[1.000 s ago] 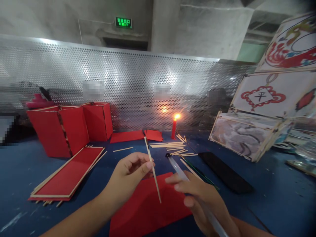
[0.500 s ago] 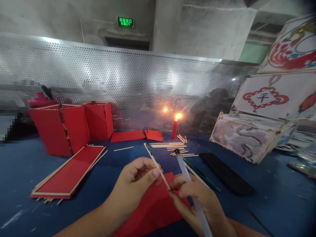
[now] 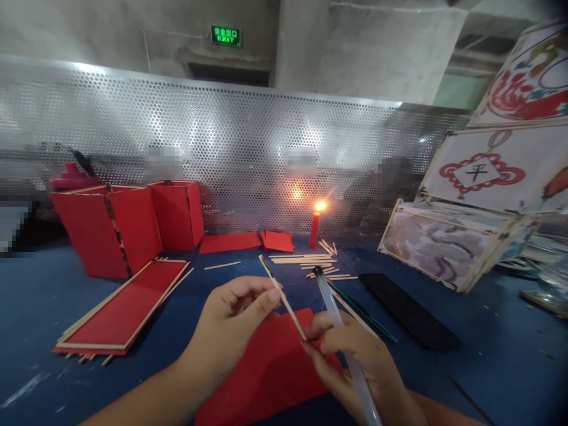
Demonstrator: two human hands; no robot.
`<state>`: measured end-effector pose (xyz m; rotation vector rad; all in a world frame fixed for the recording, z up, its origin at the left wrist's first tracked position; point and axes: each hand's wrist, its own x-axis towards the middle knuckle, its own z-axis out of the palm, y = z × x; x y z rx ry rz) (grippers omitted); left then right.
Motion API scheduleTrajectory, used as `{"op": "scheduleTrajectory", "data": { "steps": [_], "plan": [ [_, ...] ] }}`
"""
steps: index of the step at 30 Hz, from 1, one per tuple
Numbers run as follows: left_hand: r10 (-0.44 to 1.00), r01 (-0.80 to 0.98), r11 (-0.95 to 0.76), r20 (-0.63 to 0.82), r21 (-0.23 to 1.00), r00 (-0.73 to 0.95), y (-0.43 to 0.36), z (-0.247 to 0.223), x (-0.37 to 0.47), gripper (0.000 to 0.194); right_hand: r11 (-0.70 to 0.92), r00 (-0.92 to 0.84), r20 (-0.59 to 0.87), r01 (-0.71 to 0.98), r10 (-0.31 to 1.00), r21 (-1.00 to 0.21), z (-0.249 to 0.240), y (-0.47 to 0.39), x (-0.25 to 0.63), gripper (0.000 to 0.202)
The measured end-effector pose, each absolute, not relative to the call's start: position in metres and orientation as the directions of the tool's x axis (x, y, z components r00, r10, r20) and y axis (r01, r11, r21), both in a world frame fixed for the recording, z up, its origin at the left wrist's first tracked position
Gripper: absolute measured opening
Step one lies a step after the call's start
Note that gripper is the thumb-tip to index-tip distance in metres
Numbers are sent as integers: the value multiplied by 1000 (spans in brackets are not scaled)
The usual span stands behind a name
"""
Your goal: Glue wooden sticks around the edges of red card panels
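A thin wooden stick (image 3: 290,310) with dark smears near its upper end slants between my two hands. My left hand (image 3: 235,319) pinches it along its middle, thumb on top. The fingertips of my right hand (image 3: 355,355) touch its lower end, and the same hand is wrapped round a translucent glue stick (image 3: 331,302) whose tip is blackened. Beneath both hands lies a red sheet (image 3: 266,378). A lit red candle (image 3: 315,231) stands beyond them, with loose wooden sticks (image 3: 304,259) beside its base.
Red box frames (image 3: 128,231) and a red panel edged with sticks (image 3: 128,307) are at the left. Red pieces (image 3: 231,242) lie at the back, before a perforated metal screen (image 3: 244,148). On the right are a black pouch (image 3: 408,310) and a painted paper lantern (image 3: 444,242).
My left hand has shifted slightly left and up along the stick. My right hand has hardly moved and still holds the glue stick.
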<state>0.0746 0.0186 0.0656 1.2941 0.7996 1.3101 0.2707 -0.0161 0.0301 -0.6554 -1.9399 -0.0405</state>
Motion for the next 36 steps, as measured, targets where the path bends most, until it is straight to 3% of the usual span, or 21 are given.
{"op": "scheduleTrajectory", "data": {
  "steps": [6, 9, 12, 16, 20, 27, 36],
  "plan": [
    [942, -196, -226, 266, 954, 205, 20, 68, 73, 15, 856, -332, 838, 444, 432, -265, 36, -19, 269, 26],
    [950, -205, -192, 234, 960, 206, 20, 71, 72, 16, 872, -365, 845, 440, 391, -214, 44, -19, 276, 21],
    [957, -200, -139, 184, 970, 224, 21, 73, 71, 20, 906, -410, 831, 349, 376, -238, 51, -22, 286, 14],
    [938, -201, -86, 147, 976, 314, 26, 69, 68, 24, 900, -339, 836, 218, 433, -378, 55, -31, 291, 32],
    [917, -227, -62, 145, 972, 371, 32, 65, 67, 24, 799, -249, 759, 170, 602, -577, 57, -39, 286, 22],
    [901, -233, -35, 132, 972, 414, 31, 66, 66, 24, 714, -225, 679, 174, 699, -678, 70, -43, 280, 14],
    [877, -215, -13, 114, 976, 467, 28, 71, 68, 31, 743, -160, 732, 272, 662, -612, 58, -35, 286, 15]
  ]
}}
